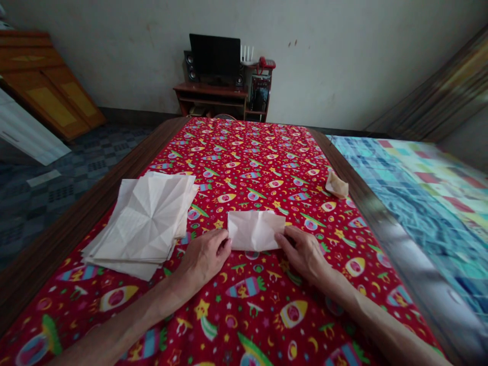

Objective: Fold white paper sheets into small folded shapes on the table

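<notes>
A white sheet of paper, folded into a creased rectangle, lies in front of me on the red patterned cloth. My left hand has its fingers closed at the paper's left edge. At the right edge, my right hand pinches the paper between thumb and curled fingers. To the left rests a stack of creased white paper sheets, the top one marked with fold lines that radiate from its middle. The undersides of my fingers are hidden.
A small crumpled beige paper piece sits near the cloth's right edge. Beyond the table stands a desk with a monitor and a red telephone. On the right is a bed; a wooden cabinet is at far left.
</notes>
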### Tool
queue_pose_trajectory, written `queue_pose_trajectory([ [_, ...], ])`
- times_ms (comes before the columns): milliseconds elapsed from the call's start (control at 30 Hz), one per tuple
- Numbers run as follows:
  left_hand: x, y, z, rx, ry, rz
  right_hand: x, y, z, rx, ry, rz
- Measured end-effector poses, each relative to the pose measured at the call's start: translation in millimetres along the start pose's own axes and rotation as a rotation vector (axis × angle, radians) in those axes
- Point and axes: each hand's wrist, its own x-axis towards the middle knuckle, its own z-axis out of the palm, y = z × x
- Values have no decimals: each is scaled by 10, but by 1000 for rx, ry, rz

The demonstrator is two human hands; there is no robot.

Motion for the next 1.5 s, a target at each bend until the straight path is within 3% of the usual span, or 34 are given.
queue_pose_trajectory([
  [167,-26,-5,-52,-23,4,22,-2,-6,11,155,-27,35],
  [333,-79,11,-69,-22,3,35,-37,8,50,-28,-35,103],
  [667,-66,58,-57,147,-46,-2,35,-81,59,-269,-51,71],
  [833,20,70,-98,271,-107,-49,113,-119,60,-352,-73,114],
  [1133,151,53,-138,280,-193,-110,165,-142,56,-414,-84,101],
  [1200,144,59,-128,264,-174,-119,165,-137,59,-412,-80,88],
  [1267,144,74,-120,236,-65,-117,167,-135,62,-419,-78,97],
  [1367,159,105,-110,185,81,45,167,-133,65,-422,-86,112],
  [1500,153,169,-51,104,-86,403,150,-117,76,-405,-63,72],
])
